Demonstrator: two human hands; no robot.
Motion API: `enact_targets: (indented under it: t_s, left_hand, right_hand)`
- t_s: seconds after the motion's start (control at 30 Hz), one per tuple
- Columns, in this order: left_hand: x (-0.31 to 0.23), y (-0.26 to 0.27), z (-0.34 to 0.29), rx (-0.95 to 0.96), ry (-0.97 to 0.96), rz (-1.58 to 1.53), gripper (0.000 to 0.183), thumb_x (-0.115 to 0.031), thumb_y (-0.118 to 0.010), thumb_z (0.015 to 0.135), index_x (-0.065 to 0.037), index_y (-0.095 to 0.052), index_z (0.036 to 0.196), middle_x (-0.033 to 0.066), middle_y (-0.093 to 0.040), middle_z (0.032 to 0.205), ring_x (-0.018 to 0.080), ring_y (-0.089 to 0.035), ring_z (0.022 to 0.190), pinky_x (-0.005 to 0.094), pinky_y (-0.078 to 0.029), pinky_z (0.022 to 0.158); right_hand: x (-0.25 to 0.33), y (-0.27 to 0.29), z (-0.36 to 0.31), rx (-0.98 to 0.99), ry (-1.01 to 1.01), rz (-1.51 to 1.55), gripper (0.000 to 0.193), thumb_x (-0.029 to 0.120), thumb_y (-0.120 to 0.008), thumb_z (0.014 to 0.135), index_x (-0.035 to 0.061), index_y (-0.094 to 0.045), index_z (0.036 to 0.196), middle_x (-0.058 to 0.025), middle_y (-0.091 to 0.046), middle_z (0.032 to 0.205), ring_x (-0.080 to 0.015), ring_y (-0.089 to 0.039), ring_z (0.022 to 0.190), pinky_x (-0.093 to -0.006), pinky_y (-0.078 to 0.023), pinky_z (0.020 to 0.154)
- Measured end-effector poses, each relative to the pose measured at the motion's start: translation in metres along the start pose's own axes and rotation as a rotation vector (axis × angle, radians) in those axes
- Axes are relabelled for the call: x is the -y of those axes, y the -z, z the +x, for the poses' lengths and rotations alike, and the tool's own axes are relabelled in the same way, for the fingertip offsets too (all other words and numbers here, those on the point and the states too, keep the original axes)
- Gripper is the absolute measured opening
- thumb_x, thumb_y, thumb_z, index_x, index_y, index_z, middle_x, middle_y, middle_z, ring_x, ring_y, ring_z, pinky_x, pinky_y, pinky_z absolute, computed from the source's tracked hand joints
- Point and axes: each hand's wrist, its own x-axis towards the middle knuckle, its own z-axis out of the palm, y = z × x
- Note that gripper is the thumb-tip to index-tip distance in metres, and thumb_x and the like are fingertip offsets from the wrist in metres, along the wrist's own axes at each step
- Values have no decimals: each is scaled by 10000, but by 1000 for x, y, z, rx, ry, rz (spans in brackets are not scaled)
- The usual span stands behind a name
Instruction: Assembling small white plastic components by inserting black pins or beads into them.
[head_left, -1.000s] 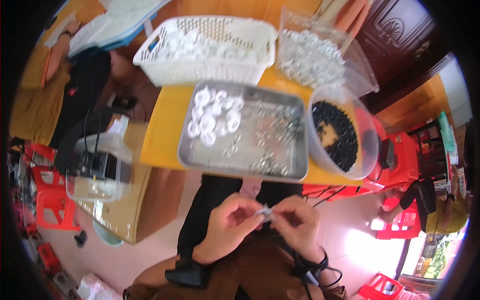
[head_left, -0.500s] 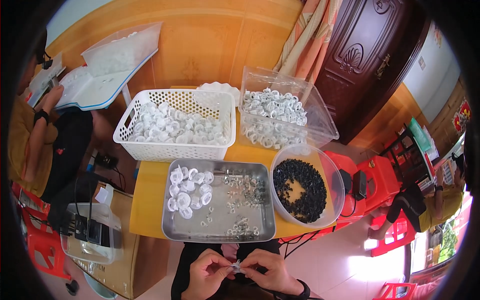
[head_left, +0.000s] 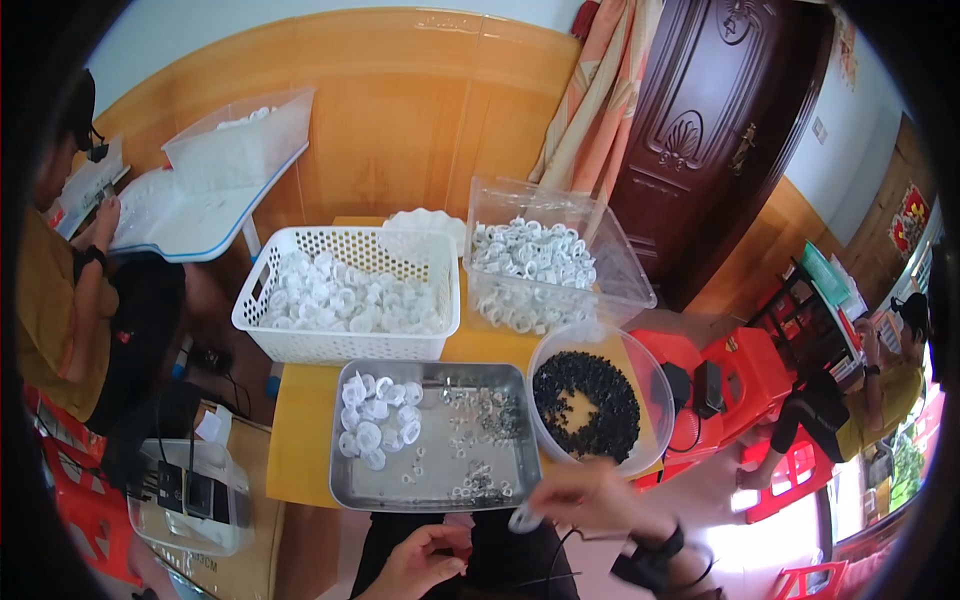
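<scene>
My right hand [head_left: 590,503], blurred by motion, is over the front right corner of the metal tray [head_left: 440,497]. It grips a round whitish plastic piece [head_left: 523,517] at its fingertips. Lower down, above my lap, my left hand [head_left: 422,562] has its fingers curled and the thumb apart from them; nothing shows in it. At the tray's left lie several white round plastic pieces [head_left: 372,437]. Small clear rings [head_left: 485,485] and dark-looking bits [head_left: 490,410] are scattered on its right side. Right of the tray, a round clear tub [head_left: 655,425] contains many small black parts [head_left: 590,400].
Behind the tray stand a white perforated basket [head_left: 345,348] of translucent pieces and a clear bin [head_left: 625,285] of whitish rings. Red stools [head_left: 745,370] stand at the right. A cardboard box [head_left: 245,500] is at left. One person [head_left: 70,310] sits left, another [head_left: 880,400] far right.
My hands were together working on a small whitish piece. They have parted: my right hand moved up and right with a piece; my left went slightly lower. The view has tilted up a little.
</scene>
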Motion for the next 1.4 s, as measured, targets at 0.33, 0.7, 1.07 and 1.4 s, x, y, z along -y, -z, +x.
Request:
enact_targets:
  t_s: [0.33,0.7,1.07,1.4]
  left_hand:
    - [110,137,-30,-455,13,393,232,-18,-647,842,20,-578,1060,115,-597,1028,202,-630,872,311,-548,780]
    - [111,141,-25,-880,-121,44,88,5,-589,849,-59,-555,898,58,-568,866,161,-597,737,297,-536,602]
    - [114,119,-56,-447,-81,822,467,-276,-655,861,-67,-546,1263,152,-565,1247,269,-542,1151,403,-403,1003]
    - [136,135,-52,-488,-85,790,837,-495,-728,726,50,-459,1301,239,-531,1257,303,-499,1197,375,-374,1023]
  right_hand:
    - [10,16,21,-578,196,-256,173,12,-551,842,1,-625,997,-108,-631,787,-191,-636,665,-298,-507,584]
    - [-100,-115,-122,-89,147,-623,101,159,-618,822,77,-567,792,-54,-499,691,-223,-573,664,-329,-487,570]
    - [-102,-144,-171,-648,-146,-371,291,157,-631,845,69,-593,1119,-110,-613,992,-234,-634,692,-314,-528,584]
    - [-117,-177,-209,-1331,-407,575,240,182,-552,924,-9,-603,1060,-149,-611,931,-180,-573,814,-340,-482,757]
